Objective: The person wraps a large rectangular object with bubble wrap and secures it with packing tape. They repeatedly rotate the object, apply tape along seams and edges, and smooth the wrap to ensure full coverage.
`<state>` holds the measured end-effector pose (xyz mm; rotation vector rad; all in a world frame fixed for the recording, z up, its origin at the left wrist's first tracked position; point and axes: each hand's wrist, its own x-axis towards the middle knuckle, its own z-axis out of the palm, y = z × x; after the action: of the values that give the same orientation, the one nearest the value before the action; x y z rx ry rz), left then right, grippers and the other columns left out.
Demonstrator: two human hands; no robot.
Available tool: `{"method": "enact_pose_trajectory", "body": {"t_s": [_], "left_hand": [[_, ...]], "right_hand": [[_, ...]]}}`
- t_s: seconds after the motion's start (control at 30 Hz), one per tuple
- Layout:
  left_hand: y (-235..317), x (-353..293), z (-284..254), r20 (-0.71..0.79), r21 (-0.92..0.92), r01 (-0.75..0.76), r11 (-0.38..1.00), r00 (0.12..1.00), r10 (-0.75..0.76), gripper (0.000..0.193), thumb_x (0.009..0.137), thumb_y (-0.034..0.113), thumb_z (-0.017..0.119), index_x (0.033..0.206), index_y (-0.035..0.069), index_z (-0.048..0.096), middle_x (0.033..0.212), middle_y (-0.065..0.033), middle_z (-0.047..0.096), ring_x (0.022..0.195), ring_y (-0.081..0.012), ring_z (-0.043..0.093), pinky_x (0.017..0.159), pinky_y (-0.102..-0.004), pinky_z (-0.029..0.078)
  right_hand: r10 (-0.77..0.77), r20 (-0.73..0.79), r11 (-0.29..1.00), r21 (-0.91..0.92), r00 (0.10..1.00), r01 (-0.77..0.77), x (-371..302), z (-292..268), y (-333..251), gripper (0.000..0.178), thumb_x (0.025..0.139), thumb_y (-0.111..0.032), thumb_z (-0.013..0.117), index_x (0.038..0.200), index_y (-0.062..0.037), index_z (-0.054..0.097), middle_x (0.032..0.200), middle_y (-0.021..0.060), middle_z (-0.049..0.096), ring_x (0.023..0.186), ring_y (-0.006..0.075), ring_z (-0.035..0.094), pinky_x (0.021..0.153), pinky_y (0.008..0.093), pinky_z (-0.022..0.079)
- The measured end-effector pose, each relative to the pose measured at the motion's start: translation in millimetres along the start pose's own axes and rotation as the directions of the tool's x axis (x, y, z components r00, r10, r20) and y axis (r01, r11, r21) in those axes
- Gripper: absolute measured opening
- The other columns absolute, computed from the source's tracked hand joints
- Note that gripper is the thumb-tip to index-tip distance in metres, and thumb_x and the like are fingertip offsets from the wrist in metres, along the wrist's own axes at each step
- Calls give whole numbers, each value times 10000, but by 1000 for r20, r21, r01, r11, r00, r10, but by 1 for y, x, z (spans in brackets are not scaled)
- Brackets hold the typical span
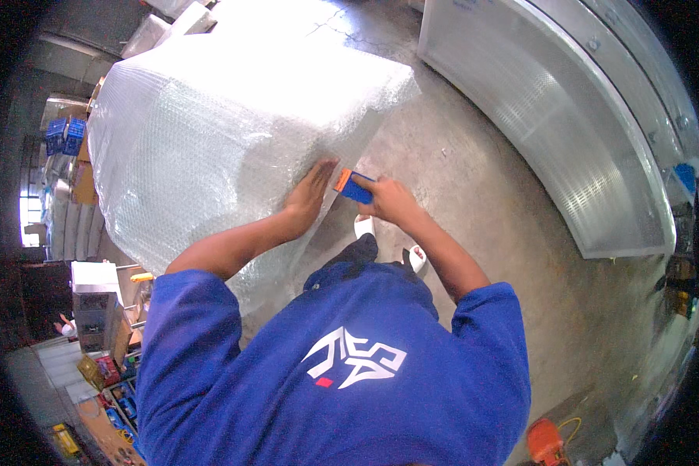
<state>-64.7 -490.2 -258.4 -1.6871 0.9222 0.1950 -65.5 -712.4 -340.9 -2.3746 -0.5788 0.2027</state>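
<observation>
Fingers of right hand (388, 199) grip blue cutter (355, 187); left hand (311, 194) spread flat on bubble-wrapped bundle (210, 140).

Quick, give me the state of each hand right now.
Left hand: open, palm flat on the bubble-wrapped bundle.
Right hand: closed around a blue and orange tool, held at the wrap's edge.

large bubble-wrapped package (210, 140), centre-left, whitish

a warehouse: concrete floor (474, 179), stacked crates (64, 136), bubble-wrapped load (210, 132).
</observation>
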Motion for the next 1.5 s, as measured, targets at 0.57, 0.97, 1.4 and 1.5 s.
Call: {"method": "enact_pose_trajectory", "body": {"t_s": [0.57, 0.97, 1.4, 1.5], "left_hand": [[37, 14, 12, -39, -232, 112, 966, 992, -124, 718, 1003, 372, 423, 1568, -52, 293, 1686, -211, 178, 1570, -388, 107, 1267, -571, 9], [-112, -53, 40, -19, -940, 283, 192, 517, -856, 915, 979, 547, 509, 1549, -119, 247, 1659, -301, 156, 1567, -400, 113, 1283, -483, 71], [-117, -66, 49, 124, -911, 399, 108, 512, -850, 1004, 947, 580, 565, 1521, -173, 232, 1653, -307, 133, 1566, -418, 68, 1264, -567, 81], [-92, -66, 18, 94, -978, 204, 47, 628, -772, 1051, 901, 573, 635, 1526, -169, 229, 1648, -323, 138, 1565, -433, 61, 1255, -585, 86]], "right_hand": [[-209, 457, 962, -61, 864, 265, 51, -191, -127, 594, 673, -347, 866, 1222, -151, 748, 1019, 157, 757, 943, 319, 737, 848, 404, 573], [-791, -300, 605, -248, 534, 756, 283, -193, -314, 556, 894, -274, 753, 1427, -247, 596, 1113, 168, 679, 1020, 315, 663, 932, 427, 493], [-814, -440, 493, -177, 380, 852, 330, -96, -355, 553, 929, -253, 713, 1454, -192, 550, 1366, 218, 546, 1289, 386, 522, 1154, 495, 346], [-442, -584, 663, 299, 681, 687, 253, -111, -259, 342, 894, -174, 745, 1219, -79, 697, 1171, 199, 662, 1120, 334, 631, 958, 429, 507]]}}
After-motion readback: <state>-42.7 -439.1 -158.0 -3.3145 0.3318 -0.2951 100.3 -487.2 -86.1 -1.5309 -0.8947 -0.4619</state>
